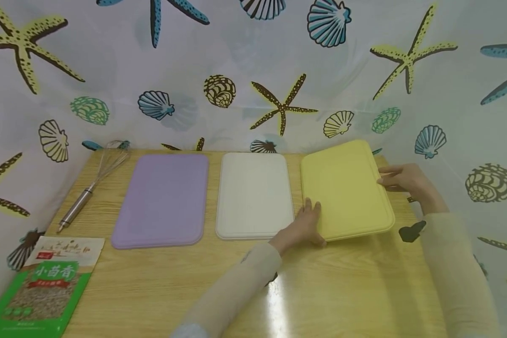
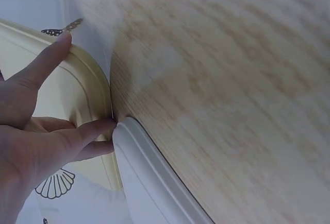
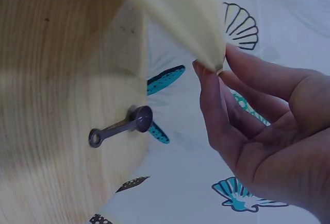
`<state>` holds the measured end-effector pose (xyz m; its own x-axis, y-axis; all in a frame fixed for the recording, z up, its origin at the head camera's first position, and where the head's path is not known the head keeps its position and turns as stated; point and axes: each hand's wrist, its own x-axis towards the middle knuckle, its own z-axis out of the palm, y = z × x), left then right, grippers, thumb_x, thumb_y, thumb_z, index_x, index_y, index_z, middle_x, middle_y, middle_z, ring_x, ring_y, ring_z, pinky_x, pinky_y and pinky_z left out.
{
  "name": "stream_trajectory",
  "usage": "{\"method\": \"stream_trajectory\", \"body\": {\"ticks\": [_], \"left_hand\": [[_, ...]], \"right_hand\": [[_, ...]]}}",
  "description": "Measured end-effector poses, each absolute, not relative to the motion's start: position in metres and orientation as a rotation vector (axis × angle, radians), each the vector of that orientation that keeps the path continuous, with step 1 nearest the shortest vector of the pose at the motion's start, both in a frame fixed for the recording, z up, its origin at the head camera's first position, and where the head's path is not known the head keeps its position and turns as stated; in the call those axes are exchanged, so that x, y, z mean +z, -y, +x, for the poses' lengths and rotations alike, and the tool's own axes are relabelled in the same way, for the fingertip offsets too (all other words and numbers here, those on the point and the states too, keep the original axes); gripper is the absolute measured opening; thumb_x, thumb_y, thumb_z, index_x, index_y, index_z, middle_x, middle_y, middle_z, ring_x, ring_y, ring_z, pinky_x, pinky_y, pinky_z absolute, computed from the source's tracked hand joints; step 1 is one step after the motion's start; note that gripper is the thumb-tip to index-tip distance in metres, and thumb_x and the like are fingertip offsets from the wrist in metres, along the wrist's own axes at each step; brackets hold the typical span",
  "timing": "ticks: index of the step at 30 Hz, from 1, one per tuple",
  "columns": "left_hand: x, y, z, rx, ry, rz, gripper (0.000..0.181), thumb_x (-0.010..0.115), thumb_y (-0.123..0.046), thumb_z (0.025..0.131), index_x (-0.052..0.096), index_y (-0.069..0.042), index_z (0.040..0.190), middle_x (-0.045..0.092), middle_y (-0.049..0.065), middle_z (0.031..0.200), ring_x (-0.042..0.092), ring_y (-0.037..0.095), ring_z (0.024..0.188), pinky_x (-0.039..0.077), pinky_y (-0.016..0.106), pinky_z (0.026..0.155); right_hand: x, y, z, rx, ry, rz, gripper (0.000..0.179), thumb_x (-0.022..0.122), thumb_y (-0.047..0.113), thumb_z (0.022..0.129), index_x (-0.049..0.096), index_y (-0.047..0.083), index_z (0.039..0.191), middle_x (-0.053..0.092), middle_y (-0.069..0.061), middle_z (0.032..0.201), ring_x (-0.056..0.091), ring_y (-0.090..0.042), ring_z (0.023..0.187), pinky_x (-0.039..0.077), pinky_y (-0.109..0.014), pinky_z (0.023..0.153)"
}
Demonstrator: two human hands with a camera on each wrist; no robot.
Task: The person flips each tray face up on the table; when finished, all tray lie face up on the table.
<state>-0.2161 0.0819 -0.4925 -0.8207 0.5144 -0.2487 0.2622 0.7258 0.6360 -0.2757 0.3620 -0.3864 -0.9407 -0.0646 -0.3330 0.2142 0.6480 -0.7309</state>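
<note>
A yellow cutting board (image 1: 346,192) is tilted, its right side raised off the wooden table. The right hand (image 1: 405,180) pinches its right edge; in the right wrist view thumb and fingertips meet at that edge. At its lower left corner, the left hand (image 1: 302,225) grips with the thumb at the front edge and the fingers at the left side. Those fingertips also come right beside the white cutting board (image 2: 149,177). A dark measuring spoon (image 3: 121,127) lies on the table beneath the raised side, hidden from the head view.
A purple cutting board (image 1: 162,202) lies flat left of the white one. Farther left are a metal whisk (image 1: 84,199) and a green seed packet (image 1: 44,288). A cloth (image 1: 186,65) printed with starfish and shells hangs behind the wooden table (image 1: 186,277).
</note>
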Motion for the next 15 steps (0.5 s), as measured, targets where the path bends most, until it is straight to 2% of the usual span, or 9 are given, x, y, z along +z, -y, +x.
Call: {"method": "stream_trajectory", "body": {"ticks": [3,6,9,10,13,15], "left_hand": [[-0.493,-0.082,-0.211,0.879,-2.530,0.607,0.110,0.086,-0.023,0.072,0.015,0.000,0.153,0.005,0.029,0.156,0.024,0.051,0.136,0.032,0.051,0.108],[-0.492,-0.083,-0.203,0.906,-2.551,0.617,0.102,0.083,-0.016,0.076,0.017,0.000,0.152,0.009,0.029,0.156,0.032,0.051,0.133,0.036,0.050,0.106],[-0.492,-0.083,-0.196,0.948,-2.571,0.624,0.095,0.078,-0.009,0.079,0.017,0.001,0.152,0.011,0.029,0.155,0.040,0.048,0.129,0.039,0.045,0.105],[-0.492,-0.082,-0.194,0.982,-2.566,0.622,0.094,0.076,-0.006,0.080,0.017,0.002,0.152,0.011,0.029,0.155,0.047,0.045,0.124,0.044,0.041,0.102],[-0.491,-0.080,-0.190,1.061,-2.565,0.637,0.090,0.073,0.001,0.080,0.018,0.003,0.151,0.012,0.030,0.154,0.059,0.036,0.111,0.053,0.022,0.085],[-0.490,-0.080,-0.188,1.103,-2.561,0.647,0.088,0.072,0.004,0.080,0.019,0.004,0.150,0.014,0.031,0.153,0.058,0.036,0.113,0.052,0.014,0.072]], "right_hand": [[-0.382,-0.363,-0.276,-1.294,-2.509,0.074,0.061,0.069,0.019,0.090,0.044,-0.004,0.141,0.069,-0.008,0.105,0.069,-0.010,0.086,0.055,-0.035,0.086],[-0.378,-0.361,-0.278,-1.345,-2.484,0.069,0.062,0.069,0.021,0.090,0.043,-0.003,0.141,0.069,0.004,0.098,0.068,-0.005,0.084,0.055,-0.027,0.083],[-0.372,-0.357,-0.279,-1.366,-2.485,0.065,0.061,0.068,0.021,0.091,0.044,-0.001,0.142,0.069,0.007,0.097,0.067,-0.004,0.085,0.055,-0.027,0.084],[-0.369,-0.355,-0.280,-1.380,-2.481,0.066,0.060,0.068,0.021,0.091,0.045,0.000,0.142,0.069,0.008,0.097,0.067,-0.004,0.086,0.054,-0.028,0.085],[-0.363,-0.349,-0.280,-1.399,-2.471,0.067,0.058,0.067,0.020,0.092,0.045,0.002,0.143,0.069,0.010,0.096,0.067,-0.004,0.087,0.054,-0.029,0.087],[-0.360,-0.346,-0.281,-1.412,-2.452,0.068,0.058,0.066,0.019,0.092,0.043,0.003,0.144,0.069,0.010,0.095,0.067,-0.005,0.088,0.054,-0.029,0.087]]}}
